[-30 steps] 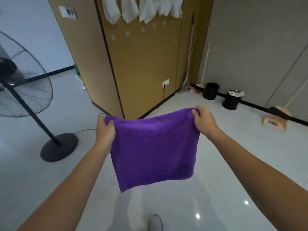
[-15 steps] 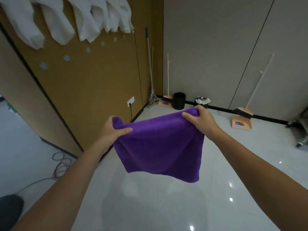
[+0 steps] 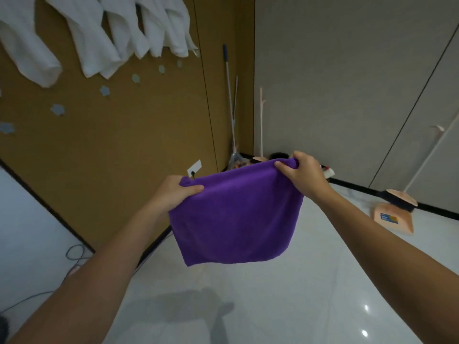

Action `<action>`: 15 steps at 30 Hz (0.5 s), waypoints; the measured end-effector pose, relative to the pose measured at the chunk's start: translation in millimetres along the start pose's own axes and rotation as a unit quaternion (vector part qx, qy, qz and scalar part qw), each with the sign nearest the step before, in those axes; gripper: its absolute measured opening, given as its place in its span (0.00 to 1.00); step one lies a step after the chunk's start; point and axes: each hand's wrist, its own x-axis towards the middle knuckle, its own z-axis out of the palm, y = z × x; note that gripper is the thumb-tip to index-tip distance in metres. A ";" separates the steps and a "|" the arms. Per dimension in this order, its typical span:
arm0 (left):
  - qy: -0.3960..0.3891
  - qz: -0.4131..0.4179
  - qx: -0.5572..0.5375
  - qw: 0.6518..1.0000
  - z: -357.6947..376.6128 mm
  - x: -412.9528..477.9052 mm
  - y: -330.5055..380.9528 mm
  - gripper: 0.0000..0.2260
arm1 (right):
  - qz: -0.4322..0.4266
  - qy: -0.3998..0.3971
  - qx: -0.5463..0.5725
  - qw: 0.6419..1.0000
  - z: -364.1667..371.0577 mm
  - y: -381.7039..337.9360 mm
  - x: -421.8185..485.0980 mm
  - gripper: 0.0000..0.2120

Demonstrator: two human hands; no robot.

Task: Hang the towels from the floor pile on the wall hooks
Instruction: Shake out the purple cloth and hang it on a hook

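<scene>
Now the brown wall panel (image 3: 124, 150) fills the left of the view, far nearer than it stood a second ago. The white towels (image 3: 99, 33) already hung on it loom large at its top. Below them, a slanting row of bare hooks (image 3: 105, 90) runs across the panel.

The purple towel (image 3: 236, 214) is still held in the air, out from the panel's foot. It is spread between both hands and well clear of the floor (image 3: 273, 306). The left hand (image 3: 171, 194) grips the corner nearer the panel, thumb laid over the cloth and fingers tucked beneath it. The right hand (image 3: 305, 172) holds the corner farther from the panel, its fingers curled round the hem. The hold looks unchanged; only the person has closed on the panel.

I judge the carry nearly done. What remains is to raise the towel to a free hook and catch its edge there. The floor pile is out of view.
</scene>
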 end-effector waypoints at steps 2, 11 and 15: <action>0.023 0.010 -0.019 1.000 12.1 31.2 12.9 0.12 | 0.000 0.010 0.018 1.000 0.6 11.0 39.2 0.14; 0.079 0.064 -0.004 0.995 23.0 210.3 37.5 0.11 | -0.045 -0.069 0.014 0.997 45.2 53.0 231.4 0.04; 0.071 0.089 0.090 0.989 16.4 302.3 47.9 0.11 | -0.046 -0.109 -0.009 0.993 74.7 59.1 315.9 0.05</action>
